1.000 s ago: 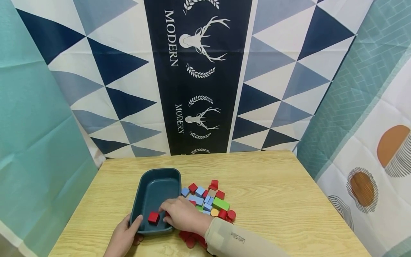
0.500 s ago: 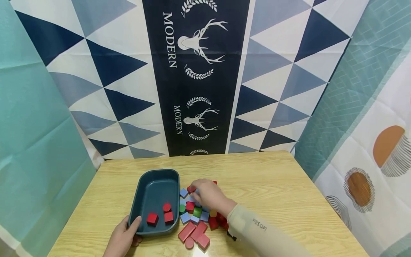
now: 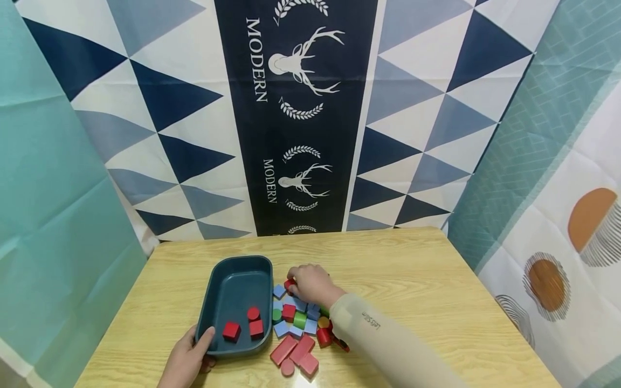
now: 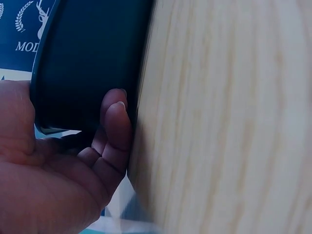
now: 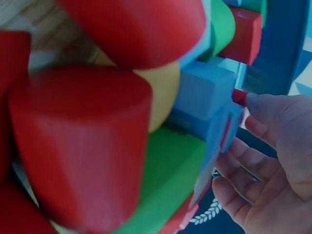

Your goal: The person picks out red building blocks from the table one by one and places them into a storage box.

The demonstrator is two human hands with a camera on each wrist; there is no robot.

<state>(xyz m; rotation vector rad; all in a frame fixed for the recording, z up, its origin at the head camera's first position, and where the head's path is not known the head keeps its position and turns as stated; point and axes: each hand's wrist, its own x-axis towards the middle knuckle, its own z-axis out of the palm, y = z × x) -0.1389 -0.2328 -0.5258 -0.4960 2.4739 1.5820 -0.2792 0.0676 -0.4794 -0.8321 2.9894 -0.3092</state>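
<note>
A dark blue-green plastic tray (image 3: 237, 288) stands on the left of the table. My left hand (image 3: 186, 354) grips its near left corner, thumb over the rim and fingers curled beneath in the left wrist view. Inside lie a red cube (image 3: 231, 331), another red cube (image 3: 256, 328) and a red cylinder (image 3: 253, 313). To the tray's right, my right hand (image 3: 312, 283) reaches over the far side of a block pile and pinches a red block (image 3: 289, 283) between thumb and finger. In the right wrist view the thumb touches that red block (image 5: 239, 96), mostly hidden.
Blue, green, red and yellow blocks lie close against the tray's right wall, among them a green block (image 3: 299, 321) and a blue block (image 3: 281, 329). Pinkish-red blocks (image 3: 283, 350) sit nearer the front. A patterned cloth (image 3: 301, 124) hangs behind the wooden table (image 3: 412, 302).
My right hand has let go of a red block in the tray, moved right and away to the pile's far side, and taken hold of another red block. The left hand stays on the tray.
</note>
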